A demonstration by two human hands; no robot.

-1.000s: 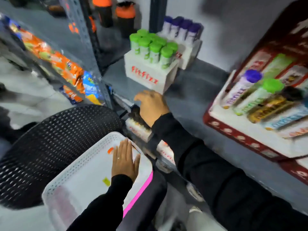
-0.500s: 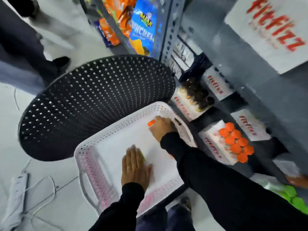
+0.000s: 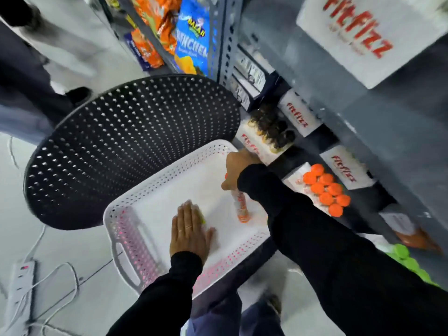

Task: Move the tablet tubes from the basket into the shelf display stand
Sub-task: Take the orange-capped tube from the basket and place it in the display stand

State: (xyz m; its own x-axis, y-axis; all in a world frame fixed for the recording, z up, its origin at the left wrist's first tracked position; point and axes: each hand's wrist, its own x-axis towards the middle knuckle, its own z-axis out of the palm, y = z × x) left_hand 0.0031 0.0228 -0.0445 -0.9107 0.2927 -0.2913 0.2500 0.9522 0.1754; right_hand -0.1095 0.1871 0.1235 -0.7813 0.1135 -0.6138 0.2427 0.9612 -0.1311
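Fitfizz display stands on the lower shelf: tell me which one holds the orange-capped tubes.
The stand with orange caps, nearest the right sleeve. The stand beyond it holds dark-capped tubes, and the other two boxes show no tubes.

White basket (image 3: 126,214) holds an orange tablet tube (image 3: 241,204).

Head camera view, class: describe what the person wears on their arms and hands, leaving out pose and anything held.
Both arms are covered by long black sleeves reaching the wrists. The left hand is bare of gloves, with two thin rings on its fingers. The right hand is also ungloved; no ring shows on it.
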